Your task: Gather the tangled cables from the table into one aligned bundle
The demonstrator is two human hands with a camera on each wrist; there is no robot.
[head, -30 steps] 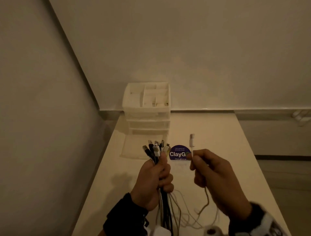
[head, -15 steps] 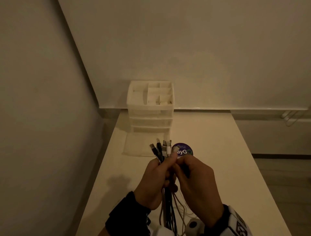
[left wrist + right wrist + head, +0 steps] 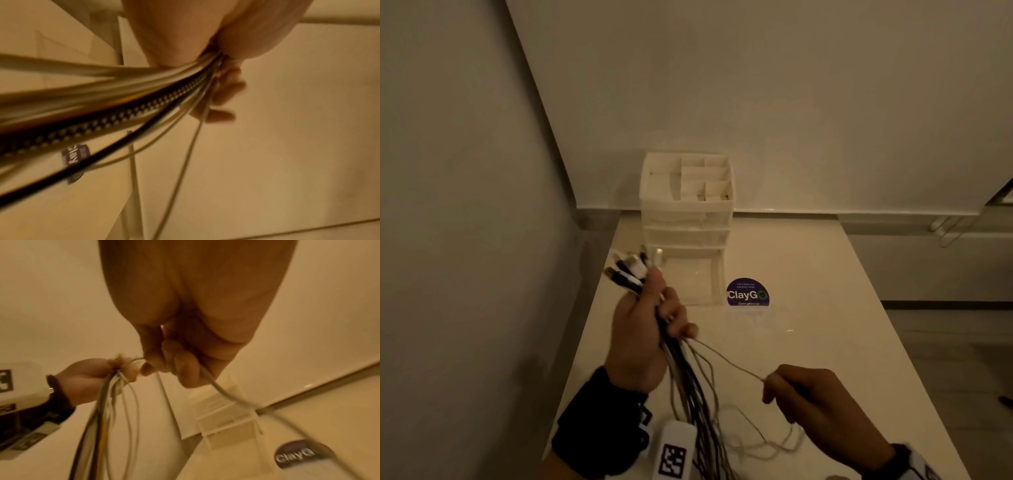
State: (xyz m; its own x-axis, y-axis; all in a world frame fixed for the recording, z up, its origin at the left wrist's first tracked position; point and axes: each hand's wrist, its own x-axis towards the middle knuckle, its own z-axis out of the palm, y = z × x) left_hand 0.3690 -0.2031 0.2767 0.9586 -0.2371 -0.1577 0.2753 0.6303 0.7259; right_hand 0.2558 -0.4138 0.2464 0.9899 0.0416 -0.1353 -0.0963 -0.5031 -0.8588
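My left hand [image 3: 654,318] grips a bundle of black and white cables [image 3: 688,383] above the table's left side; their plug ends [image 3: 630,269] fan out above the fist. The loose lengths hang down toward the near edge. In the left wrist view the cables [image 3: 127,105] run out from under the curled fingers. My right hand [image 3: 791,387], lower and to the right, pinches one thin pale cable [image 3: 729,359] that stretches taut from the left fist. In the right wrist view this pale cable [image 3: 222,389] passes between thumb and fingers, and its slack loops below.
A white drawer organiser [image 3: 686,205] stands at the back of the cream table [image 3: 825,342] with its bottom drawer [image 3: 691,281] pulled out. A round purple ClayGo sticker [image 3: 747,293] lies right of it. Walls close in on the left and behind.
My right hand has left the bundle's top and slid down and right along the thin pale cable, drawing it taut. The left hand has tilted the plug ends to the left.
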